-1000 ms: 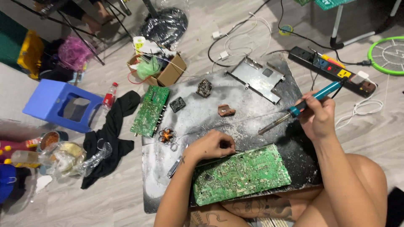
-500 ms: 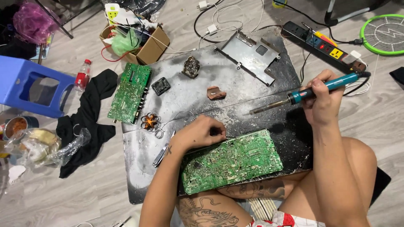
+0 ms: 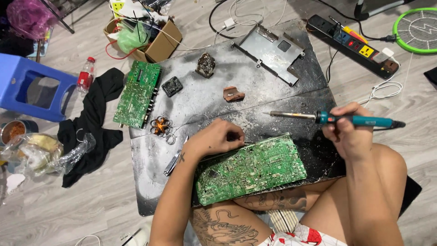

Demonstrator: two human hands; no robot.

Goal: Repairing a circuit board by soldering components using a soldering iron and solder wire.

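dark mat (image 3: 205,98): two green boards (image 3: 251,167), one soldering iron (image 3: 346,120).

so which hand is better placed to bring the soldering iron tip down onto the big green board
Right. The right hand already grips the teal soldering iron, its tip hovering just above the large green circuit board. The left hand rests at the board's upper left edge, apparently pinching a thin wire.

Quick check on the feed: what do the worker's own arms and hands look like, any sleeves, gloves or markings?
Both arms are bare, with no sleeves and no gloves. The left hand has a small dark cross-shaped tattoo at the wrist. The right hand shows no marking that I can make out, and no rings or watch are visible on either. No cables run along the arms.
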